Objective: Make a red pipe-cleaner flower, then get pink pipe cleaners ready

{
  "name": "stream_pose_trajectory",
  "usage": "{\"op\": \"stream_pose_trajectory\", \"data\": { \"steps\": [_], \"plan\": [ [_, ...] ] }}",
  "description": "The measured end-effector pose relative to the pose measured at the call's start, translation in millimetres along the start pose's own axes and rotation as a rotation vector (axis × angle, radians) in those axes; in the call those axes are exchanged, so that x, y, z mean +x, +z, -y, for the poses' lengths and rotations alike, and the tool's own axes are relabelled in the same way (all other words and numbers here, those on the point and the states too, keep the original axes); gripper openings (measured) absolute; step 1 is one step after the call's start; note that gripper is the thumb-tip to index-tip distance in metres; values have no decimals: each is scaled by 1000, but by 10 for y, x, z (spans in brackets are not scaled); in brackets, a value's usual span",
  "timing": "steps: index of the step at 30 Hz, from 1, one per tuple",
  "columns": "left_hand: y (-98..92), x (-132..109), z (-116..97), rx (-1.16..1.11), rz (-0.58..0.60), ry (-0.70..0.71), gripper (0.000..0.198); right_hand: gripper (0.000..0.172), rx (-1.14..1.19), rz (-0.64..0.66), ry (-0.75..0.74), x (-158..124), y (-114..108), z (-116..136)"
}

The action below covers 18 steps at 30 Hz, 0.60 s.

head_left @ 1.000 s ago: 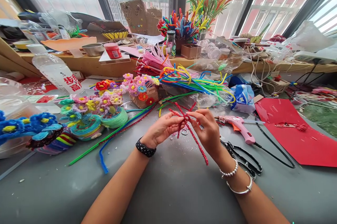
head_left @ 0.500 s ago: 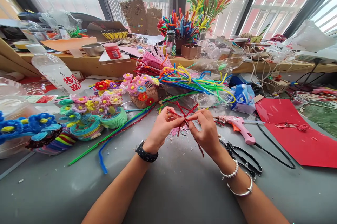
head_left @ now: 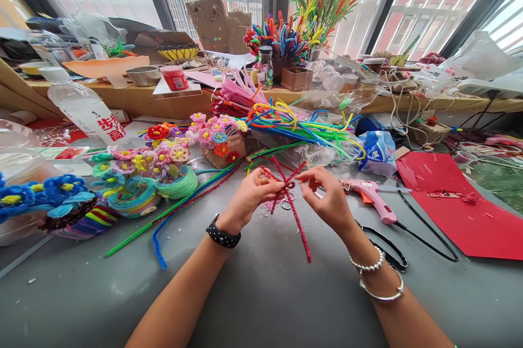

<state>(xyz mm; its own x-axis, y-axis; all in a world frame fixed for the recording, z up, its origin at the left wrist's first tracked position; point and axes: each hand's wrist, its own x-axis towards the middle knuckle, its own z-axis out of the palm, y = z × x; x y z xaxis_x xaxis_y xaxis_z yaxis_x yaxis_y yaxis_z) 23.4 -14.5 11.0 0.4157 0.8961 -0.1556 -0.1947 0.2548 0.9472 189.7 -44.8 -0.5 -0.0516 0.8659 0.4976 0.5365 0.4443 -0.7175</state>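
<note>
Several red pipe cleaners are joined at a small loop, their arms spreading like a star, with one long arm hanging downward. My left hand pinches this star by its left side between thumb and fingers. Just to the right of the star is my right hand, its fingers apart and curled, with nothing seen in them. Beneath the star, small silver scissors handles lie on the grey table among pink scraps. A pink glue gun rests right of my right hand.
Black-handled scissors lie partly behind my right wrist. Red card covers the right side. On the left stand pipe-cleaner flower pots and a bottle. A bundle of coloured pipe cleaners lies behind, before a crowded shelf.
My right hand has let go of the red pipe cleaners and moved slightly right, fingers opening. The long arm of the star now hangs lower and straighter.
</note>
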Motion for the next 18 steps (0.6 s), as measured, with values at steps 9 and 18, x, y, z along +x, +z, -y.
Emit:
{"op": "stream_pose_trajectory", "data": {
  "steps": [9,18],
  "plan": [
    [-20,2,1,-70,82,-114,28,18,-344,-119,-480,-39,5,-44],
    [-35,11,18,-70,73,-138,26,18,-557,-131,-607,-45,-5,-53]
  ]
}}
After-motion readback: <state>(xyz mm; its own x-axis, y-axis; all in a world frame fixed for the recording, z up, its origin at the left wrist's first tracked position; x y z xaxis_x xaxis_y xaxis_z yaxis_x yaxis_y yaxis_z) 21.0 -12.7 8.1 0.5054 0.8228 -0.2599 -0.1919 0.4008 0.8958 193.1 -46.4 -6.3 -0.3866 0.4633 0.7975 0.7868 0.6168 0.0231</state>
